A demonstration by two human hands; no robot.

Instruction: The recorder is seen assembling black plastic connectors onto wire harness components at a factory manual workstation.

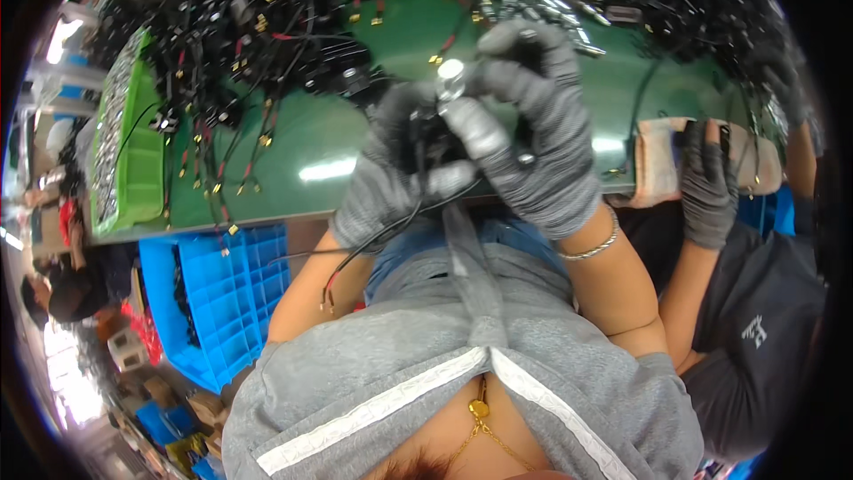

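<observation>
Both gloved hands are working close together: left hand (378, 164) sitting between 10 and 11 o'clock, right hand (557, 142) at 2. Green table (311, 133) is spanning 10 to 2. Blue crate (240, 276) is standing at 8, green bin (142, 169) between 9 and 10. Left is grasping a black part (431, 138) at 12, detail blurred; cable (334, 279) is hanging toward 8. Right is pinching a silver part (450, 77) at 12.

Your left hand (378, 160) and right hand (560, 142) hide much of the black part (434, 135), so you can't tell its shape. The shiny metal piece (450, 80) looks blurry, and the top edge cuts off the cable heap (204, 18).
</observation>
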